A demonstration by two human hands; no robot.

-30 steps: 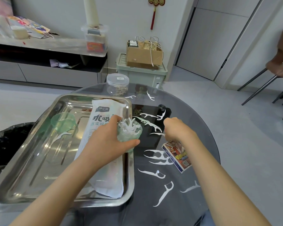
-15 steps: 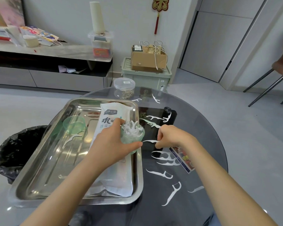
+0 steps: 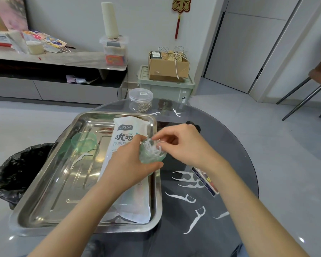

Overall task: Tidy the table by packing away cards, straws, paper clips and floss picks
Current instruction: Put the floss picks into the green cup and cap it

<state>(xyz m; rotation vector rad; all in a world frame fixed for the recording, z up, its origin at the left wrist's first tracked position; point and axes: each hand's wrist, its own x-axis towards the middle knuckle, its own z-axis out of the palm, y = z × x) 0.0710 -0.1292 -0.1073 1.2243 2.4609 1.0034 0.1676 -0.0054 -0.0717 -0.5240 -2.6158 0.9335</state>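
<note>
My left hand [image 3: 130, 164] grips a small green see-through cup [image 3: 151, 155] full of white floss picks, held over the tray's right rim. My right hand [image 3: 185, 145] is at the cup's mouth, fingertips pinching a floss pick [image 3: 160, 143] into it. Several loose floss picks [image 3: 182, 196] lie on the dark glass table [image 3: 230, 145] to the right. A pack of cards [image 3: 208, 180] lies partly under my right wrist. A white straw bag [image 3: 126, 138] lies in the steel tray [image 3: 63, 182], beside a green lid [image 3: 83, 141] and one floss pick [image 3: 82, 157].
A clear jar of paper clips [image 3: 140, 101] stands at the table's far edge, with two floss picks [image 3: 176, 112] near it. A black bin bag [image 3: 13, 173] sits left of the table. A green crate with a cardboard box [image 3: 167, 71] stands behind.
My right hand lifted a floss pick off the table and brought it left to the cup's mouth. The left hand kept holding the cup.
</note>
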